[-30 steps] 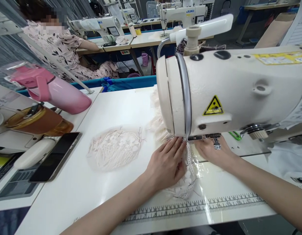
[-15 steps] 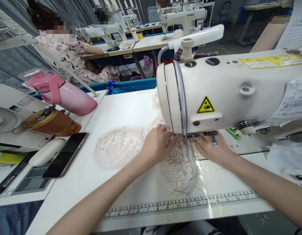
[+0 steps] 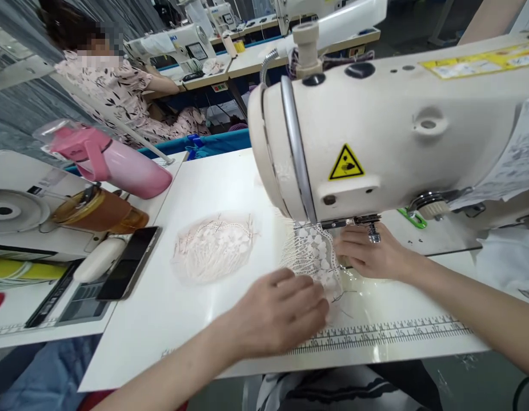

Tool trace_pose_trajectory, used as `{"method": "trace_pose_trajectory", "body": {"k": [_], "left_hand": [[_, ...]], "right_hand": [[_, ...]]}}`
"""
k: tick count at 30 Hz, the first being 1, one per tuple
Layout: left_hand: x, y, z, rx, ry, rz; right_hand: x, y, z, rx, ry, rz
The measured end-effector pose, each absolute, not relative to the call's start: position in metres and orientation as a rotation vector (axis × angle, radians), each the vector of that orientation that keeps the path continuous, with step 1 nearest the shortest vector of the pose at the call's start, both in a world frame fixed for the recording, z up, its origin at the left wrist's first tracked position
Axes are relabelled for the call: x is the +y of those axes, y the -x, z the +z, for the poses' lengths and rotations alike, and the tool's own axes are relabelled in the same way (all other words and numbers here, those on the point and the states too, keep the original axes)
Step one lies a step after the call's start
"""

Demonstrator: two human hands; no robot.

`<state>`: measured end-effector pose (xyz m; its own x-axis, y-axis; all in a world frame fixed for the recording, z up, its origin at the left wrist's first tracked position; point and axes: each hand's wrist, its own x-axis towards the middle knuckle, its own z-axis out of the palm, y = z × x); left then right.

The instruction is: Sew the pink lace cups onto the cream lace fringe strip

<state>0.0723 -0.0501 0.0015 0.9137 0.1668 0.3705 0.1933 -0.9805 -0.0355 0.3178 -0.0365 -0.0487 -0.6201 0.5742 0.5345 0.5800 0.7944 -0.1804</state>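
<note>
A pale lace piece (image 3: 318, 251) with fringe-like threads and loose dark thread ends lies under the head of a white sewing machine (image 3: 376, 131). My left hand (image 3: 281, 311) is closed over the near end of the lace, with its fingertips hidden. Close beside the presser foot, my right hand (image 3: 371, 251) has bent fingers at the right edge of the lace; the metal parts partly cover it. The needle point cannot be made out. A second lace piece (image 3: 217, 248) rests flat on the white table to the left.
A printed ruler (image 3: 376, 335) runs along the table's front edge. On the left are a phone (image 3: 129, 262), a pink bottle (image 3: 119, 162) and an amber cup (image 3: 97, 208). Green snips (image 3: 412, 218) lie behind the right hand. Another person (image 3: 105, 97) sits at a machine beyond.
My left hand has moved from beside the needle area toward the table's front edge, to the lace's near end. The right hand stays by the presser foot. The camera view has shifted.
</note>
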Motion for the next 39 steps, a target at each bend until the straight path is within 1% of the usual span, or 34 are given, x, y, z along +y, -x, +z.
{"method": "trace_pose_trajectory", "body": {"k": [2,3,6,8,11,13,15,19,21,23,31,34,39], "left_hand": [[-0.075,-0.069,-0.007,-0.225,2.976,-0.384],[-0.083,-0.068,-0.012,-0.238,2.942,-0.347],[-0.089,-0.065,-0.019,-0.342,2.868,-0.433],[-0.087,-0.064,-0.017,-0.57,2.915,-0.557],[-0.08,-0.062,-0.002,-1.154,3.054,-0.667],[-0.076,-0.061,0.009,-1.456,3.12,-0.625],[-0.072,-0.06,0.016,-1.546,3.191,-0.507],[-0.062,-0.062,0.013,-1.3,3.291,-0.226],[-0.056,-0.067,0.005,-1.174,3.283,-0.179],[-0.049,-0.073,-0.005,-1.074,3.261,-0.245],[-0.031,-0.092,-0.031,-0.668,3.037,-0.769],[-0.033,-0.092,-0.032,-0.608,2.945,-0.823],[-0.033,-0.09,-0.033,-0.588,2.879,-0.809]], "right_hand": [[-0.037,-0.317,-0.048,-2.435,0.788,0.004],[-0.037,-0.317,-0.047,-2.446,0.778,0.029],[-0.035,-0.317,-0.044,-2.502,0.749,0.195],[-0.034,-0.318,-0.04,-2.542,0.73,0.318],[-0.033,-0.319,-0.037,-2.551,0.734,0.423],[-0.033,-0.32,-0.036,-2.527,0.744,0.464],[-0.032,-0.322,-0.038,-2.512,0.764,0.492],[-0.031,-0.325,-0.042,-2.531,0.81,0.527],[-0.031,-0.326,-0.043,-2.532,0.79,0.517],[-0.031,-0.327,-0.041,-2.524,0.777,0.463],[-0.033,-0.325,-0.035,-2.547,0.757,0.249],[-0.034,-0.321,-0.043,-2.557,0.764,0.193],[-0.039,-0.318,-0.048,-2.594,0.772,-0.009]]}}
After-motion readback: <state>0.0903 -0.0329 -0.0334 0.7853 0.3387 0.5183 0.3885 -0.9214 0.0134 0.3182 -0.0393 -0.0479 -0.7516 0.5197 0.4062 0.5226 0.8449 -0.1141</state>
